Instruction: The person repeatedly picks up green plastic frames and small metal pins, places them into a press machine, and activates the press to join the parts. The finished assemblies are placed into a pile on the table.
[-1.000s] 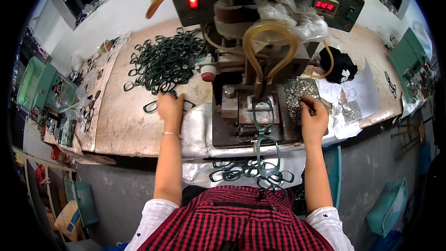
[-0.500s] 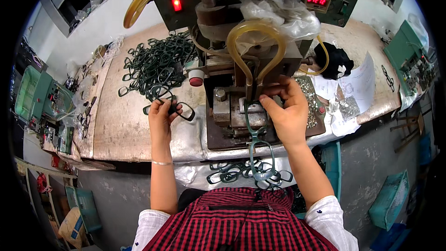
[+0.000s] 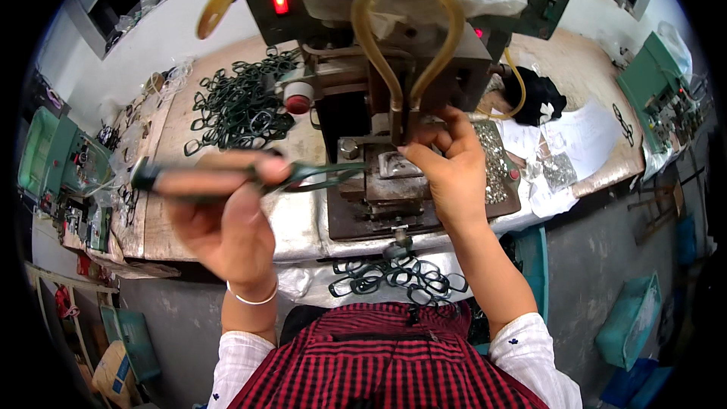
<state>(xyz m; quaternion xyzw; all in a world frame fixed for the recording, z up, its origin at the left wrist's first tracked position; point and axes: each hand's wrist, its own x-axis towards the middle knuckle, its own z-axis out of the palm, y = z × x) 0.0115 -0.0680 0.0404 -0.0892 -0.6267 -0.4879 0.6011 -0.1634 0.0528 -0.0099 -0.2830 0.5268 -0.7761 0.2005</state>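
Note:
My left hand, smeared by motion, grips a dark green eyeglass frame that stretches sideways, its right end beside the small metal jig of a bench press. At the jig's right side is my right hand, thumb and fingers bent together by the lower ends of a looped yellow tube. Whatever those fingertips hold, if anything, is hidden. Several dark eyeglass frames lie on silvery sheeting below the table's front edge, just beyond my apron.
Beyond my left hand lies a large heap of dark eyeglass frames. A tray of small shiny metal parts adjoins the press on the right, near papers and a black cloth. A teal crate stands below the table.
My left hand has swung up toward the jig with its eyeglass frame. The frame that hung down from the jig no longer hangs there. My right hand stays beside the jig.

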